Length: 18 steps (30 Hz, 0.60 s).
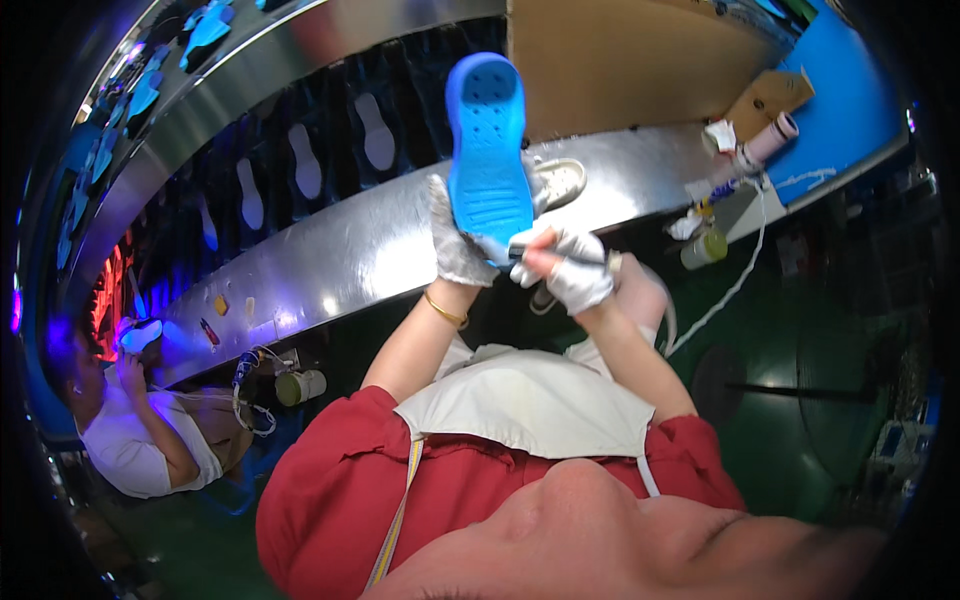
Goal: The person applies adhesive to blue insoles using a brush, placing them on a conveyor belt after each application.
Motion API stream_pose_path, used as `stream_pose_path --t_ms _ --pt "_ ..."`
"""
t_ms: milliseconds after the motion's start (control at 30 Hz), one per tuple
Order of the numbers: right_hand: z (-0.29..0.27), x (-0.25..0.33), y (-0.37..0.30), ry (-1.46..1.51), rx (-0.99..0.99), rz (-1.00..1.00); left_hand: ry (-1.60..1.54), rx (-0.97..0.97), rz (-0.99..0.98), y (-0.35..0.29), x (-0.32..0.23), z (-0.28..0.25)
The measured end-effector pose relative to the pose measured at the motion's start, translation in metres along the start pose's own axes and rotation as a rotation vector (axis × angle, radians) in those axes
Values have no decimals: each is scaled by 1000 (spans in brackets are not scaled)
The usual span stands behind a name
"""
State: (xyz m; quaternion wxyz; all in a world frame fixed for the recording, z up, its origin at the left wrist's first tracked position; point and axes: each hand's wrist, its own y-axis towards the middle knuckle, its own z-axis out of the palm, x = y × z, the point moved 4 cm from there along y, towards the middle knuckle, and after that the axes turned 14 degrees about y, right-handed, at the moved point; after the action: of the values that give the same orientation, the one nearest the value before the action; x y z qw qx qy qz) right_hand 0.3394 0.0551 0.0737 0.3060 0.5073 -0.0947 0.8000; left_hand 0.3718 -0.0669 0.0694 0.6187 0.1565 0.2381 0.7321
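A bright blue shoe sole [490, 145] stands upright above the metal bench, its patterned inner side showing. My left hand [457, 240], in a pale glove, is closed round the sole's lower left edge. My right hand [572, 265], gloved with some fingertips bare, grips a slim dark-handled brush [517, 252]. The pale brush end touches or nearly touches the bottom end of the sole; the fingers partly hide it. A cream shoe [560, 184] rests on the bench just behind the sole, on its right.
Beyond the metal bench [350, 225] runs a dark conveyor with several pale sole shapes [374, 132]. A cardboard sheet [630, 65] stands at the back. Right are a pink roll [772, 138], a round container [704, 250] and a hanging white cord [735, 285]. A co-worker [150, 430] sits left.
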Motion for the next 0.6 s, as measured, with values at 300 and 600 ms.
stream_pose_path --t_ms 300,600 --pt "6 2 -1 -126 81 -41 395 -335 -3 -3 -14 -13" --pt "-7 17 -2 -205 72 38 474 -454 -73 2 -26 -20"
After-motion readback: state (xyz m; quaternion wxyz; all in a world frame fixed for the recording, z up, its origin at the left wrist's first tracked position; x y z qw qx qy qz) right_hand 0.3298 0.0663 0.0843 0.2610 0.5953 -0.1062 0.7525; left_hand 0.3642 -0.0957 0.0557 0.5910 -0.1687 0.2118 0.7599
